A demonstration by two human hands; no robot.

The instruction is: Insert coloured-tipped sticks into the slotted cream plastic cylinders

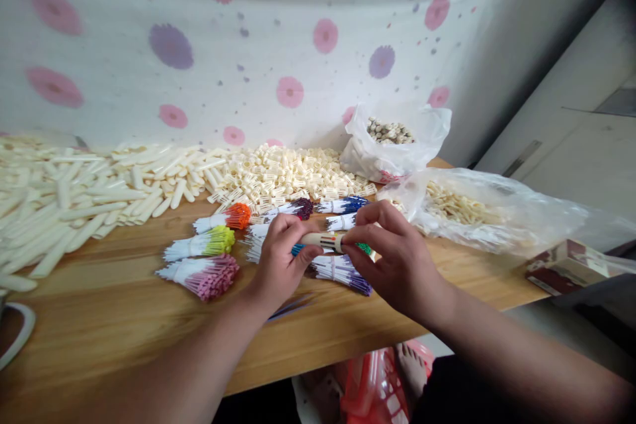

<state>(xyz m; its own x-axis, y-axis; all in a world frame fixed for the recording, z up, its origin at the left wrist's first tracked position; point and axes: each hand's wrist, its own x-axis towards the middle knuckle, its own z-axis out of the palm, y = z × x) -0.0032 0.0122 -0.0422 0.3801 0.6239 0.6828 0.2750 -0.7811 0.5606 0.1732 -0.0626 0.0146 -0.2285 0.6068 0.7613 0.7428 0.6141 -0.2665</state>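
A cream multi-colour pen barrel (325, 240) with dark and coloured slots lies level between my hands, above the table. My left hand (279, 260) is closed round its left end. The fingers of my right hand (400, 260) pinch at the right end; any small part between those fingertips is hidden. Below and around my hands lie bundles of thin white pen refills with coloured tips: orange (237, 216), yellow-green (221, 240), pink (214, 277), dark red (302, 209), dark blue (352, 204) and purple (345, 273). Blue and green tips show partly behind my fingers.
Long cream pen tubes (94, 195) are heaped at the left on the wooden table (124, 338). Slotted cream pieces (293, 172) form a pile at the back. Two plastic bags (360, 149) of small parts and a box (566, 266) stand right. A red basket (370, 384) is below.
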